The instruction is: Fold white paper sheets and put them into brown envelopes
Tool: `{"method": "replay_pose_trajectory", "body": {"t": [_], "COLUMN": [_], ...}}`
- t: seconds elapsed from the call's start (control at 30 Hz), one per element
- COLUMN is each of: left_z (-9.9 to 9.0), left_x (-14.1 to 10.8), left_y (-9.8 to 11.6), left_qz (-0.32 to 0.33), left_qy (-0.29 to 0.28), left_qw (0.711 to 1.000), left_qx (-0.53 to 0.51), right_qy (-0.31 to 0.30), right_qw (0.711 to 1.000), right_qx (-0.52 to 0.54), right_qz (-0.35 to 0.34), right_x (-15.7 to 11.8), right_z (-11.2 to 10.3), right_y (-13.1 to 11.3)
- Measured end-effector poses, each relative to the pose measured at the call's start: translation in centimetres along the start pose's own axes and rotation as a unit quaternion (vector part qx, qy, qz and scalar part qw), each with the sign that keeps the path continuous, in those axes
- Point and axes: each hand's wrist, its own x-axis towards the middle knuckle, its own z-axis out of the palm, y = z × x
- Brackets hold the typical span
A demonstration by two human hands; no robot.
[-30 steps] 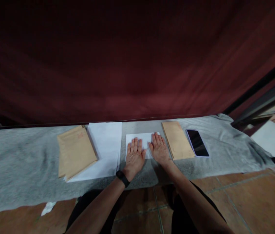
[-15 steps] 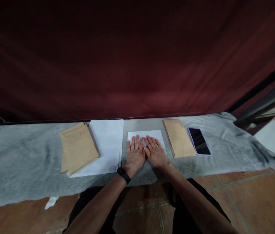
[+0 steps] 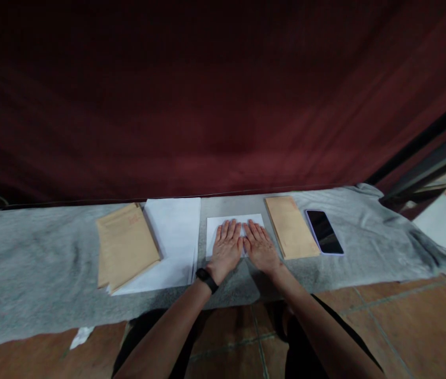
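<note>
Both palms lie flat on a small white sheet of paper [image 3: 214,235], seemingly folded, in the middle of the grey cloth. My left hand [image 3: 226,247] presses on its middle with fingers stretched out, a dark band at the wrist. Close beside it, my right hand [image 3: 261,248] rests on the right part of the sheet, fingers extended too. Just left of the sheet lies a stack of larger white paper [image 3: 175,237], partly covered by brown envelopes [image 3: 130,247]. On the right is a pile of brown envelopes [image 3: 291,229].
A phone [image 3: 324,231] with a pale purple edge lies right of the envelope pile. The grey cloth [image 3: 41,263] covers a long, narrow surface, with a dark red curtain [image 3: 223,131] behind it. A white scrap [image 3: 81,337] lies on the tiled floor [image 3: 416,321].
My left hand has slid a little to the right across the sheet, and my right hand has also shifted slightly right. The whole view has moved slightly; both hands stay flat on the paper.
</note>
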Motion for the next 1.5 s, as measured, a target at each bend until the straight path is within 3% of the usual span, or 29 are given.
{"method": "replay_pose_trajectory", "body": {"t": [0.33, 0.63, 0.87, 1.2, 1.4, 1.5], "left_z": [-0.1, -0.2, 0.3, -0.8, -1.3, -1.5], "left_x": [2.0, 2.1, -1.1, -5.4, -6.1, -6.1], "left_y": [-1.1, -1.3, 0.6, 1.9, 2.6, 2.7], "left_qz": [0.013, 0.013, 0.039, 0.1, 0.101, 0.103], "left_qy": [0.008, 0.006, 0.011, -0.025, -0.043, -0.047], "left_qw": [1.0, 1.0, 0.999, 0.995, 0.994, 0.993], "left_qx": [-0.001, -0.001, 0.002, -0.011, -0.022, -0.029], "right_qy": [-0.047, -0.071, -0.056, -0.044, -0.095, -0.102], "right_qw": [0.999, 0.996, 0.997, 0.997, 0.982, 0.984], "right_qx": [0.018, 0.045, 0.043, 0.052, 0.127, 0.114], "right_qz": [-0.007, -0.024, 0.0, 0.032, -0.099, -0.091], "right_x": [-1.7, -2.4, 0.2, 2.0, 2.6, 2.7], "right_z": [-1.6, -2.6, -1.8, -1.9, -1.7, -1.4], "right_y": [-0.7, -0.3, 1.2, 1.5, 0.4, 0.0]}}
